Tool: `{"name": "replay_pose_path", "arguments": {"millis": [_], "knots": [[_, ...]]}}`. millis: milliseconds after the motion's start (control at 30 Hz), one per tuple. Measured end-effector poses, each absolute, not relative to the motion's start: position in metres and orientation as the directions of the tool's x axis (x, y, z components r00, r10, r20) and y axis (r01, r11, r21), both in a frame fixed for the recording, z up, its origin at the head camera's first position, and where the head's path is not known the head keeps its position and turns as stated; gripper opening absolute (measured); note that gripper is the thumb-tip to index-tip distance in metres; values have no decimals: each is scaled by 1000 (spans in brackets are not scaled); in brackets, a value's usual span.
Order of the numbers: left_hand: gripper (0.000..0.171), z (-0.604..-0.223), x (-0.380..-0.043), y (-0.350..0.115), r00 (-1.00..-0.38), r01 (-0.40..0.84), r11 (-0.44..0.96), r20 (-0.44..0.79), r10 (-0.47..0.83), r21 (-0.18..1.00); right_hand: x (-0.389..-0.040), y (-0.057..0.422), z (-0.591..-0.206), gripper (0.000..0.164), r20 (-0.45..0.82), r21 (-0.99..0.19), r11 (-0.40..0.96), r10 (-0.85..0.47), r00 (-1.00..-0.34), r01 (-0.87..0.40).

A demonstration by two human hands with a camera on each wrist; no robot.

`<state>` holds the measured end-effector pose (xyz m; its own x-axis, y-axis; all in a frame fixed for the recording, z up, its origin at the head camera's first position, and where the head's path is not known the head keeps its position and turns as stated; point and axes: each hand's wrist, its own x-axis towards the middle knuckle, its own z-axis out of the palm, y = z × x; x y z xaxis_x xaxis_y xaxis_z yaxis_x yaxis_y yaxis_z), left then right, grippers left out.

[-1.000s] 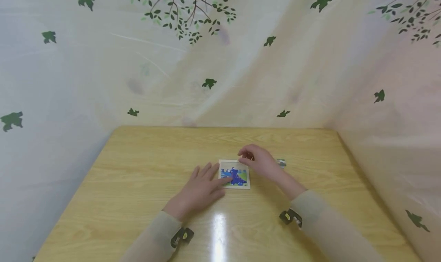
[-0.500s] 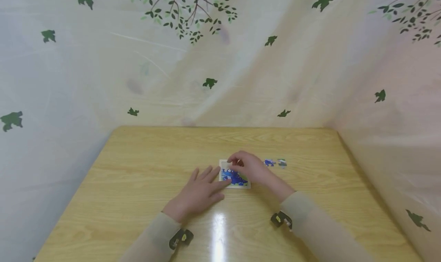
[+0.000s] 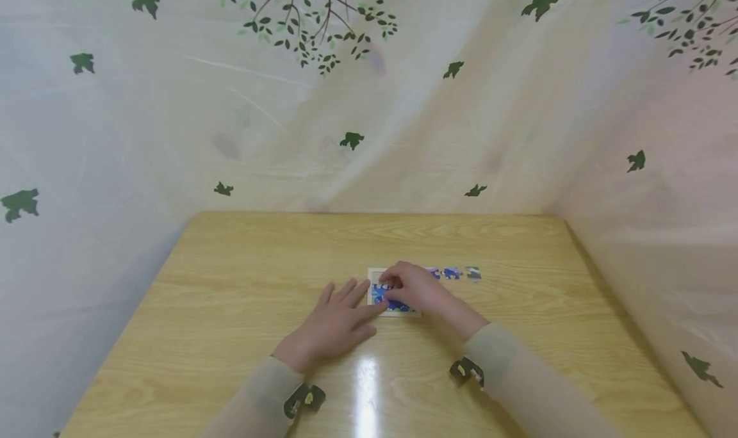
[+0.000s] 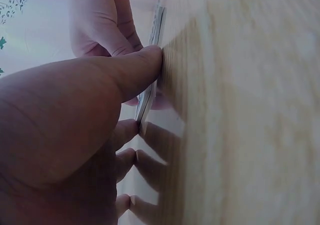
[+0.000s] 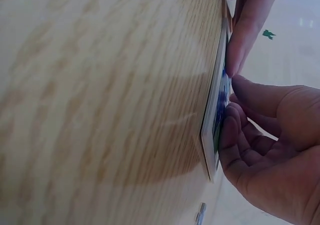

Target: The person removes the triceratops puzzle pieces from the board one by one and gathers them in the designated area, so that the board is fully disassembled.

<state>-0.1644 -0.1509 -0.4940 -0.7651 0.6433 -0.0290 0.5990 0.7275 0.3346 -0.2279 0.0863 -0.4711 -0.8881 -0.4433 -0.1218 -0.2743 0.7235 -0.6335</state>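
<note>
A small jigsaw puzzle in a pale frame (image 3: 412, 315) lies on the table, with blue and green picture pieces (image 3: 399, 306) inside. My left hand (image 3: 328, 328) rests palm down at its left, fingers spread, the index finger reaching over the lower left of the picture. My right hand (image 3: 418, 289) is above the puzzle, thumb and curled fingers pinched together close at its surface. What they pinch, seemingly a puzzle piece, is mostly hidden by the fingers. In the right wrist view, my right hand (image 5: 270, 130) meets the picture near the left hand's (image 5: 252, 20) fingertip.
Loose puzzle pieces (image 3: 451, 273) lie in a row right of the frame, the leftmost partly behind my right hand. A grey-green piece (image 3: 474, 273) ends the row. The wooden table (image 3: 230, 284) meets a leaf-printed cloth (image 3: 259, 143) at the back and sides.
My right hand has moved left and down from the frame's upper right corner onto the picture, uncovering more loose pieces at the right. The left hand stays almost still.
</note>
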Motion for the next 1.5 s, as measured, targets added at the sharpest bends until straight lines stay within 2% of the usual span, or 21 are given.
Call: {"name": "replay_pose_path", "arguments": {"millis": [867,1200,1500], "knots": [[52,-496,-164,-152,-763,604,721,-16,646,340,-224,78,-471,22,-118,-585,762,-420,-900,-279],[52,-496,-164,-152,-763,603,721,-14,646,341,-224,79,-474,12,-91,-597,745,-430,-898,-296],[53,-494,-165,-152,-763,604,723,-18,646,336,-223,84,-477,10,-82,-662,707,-396,-915,-246]]}}
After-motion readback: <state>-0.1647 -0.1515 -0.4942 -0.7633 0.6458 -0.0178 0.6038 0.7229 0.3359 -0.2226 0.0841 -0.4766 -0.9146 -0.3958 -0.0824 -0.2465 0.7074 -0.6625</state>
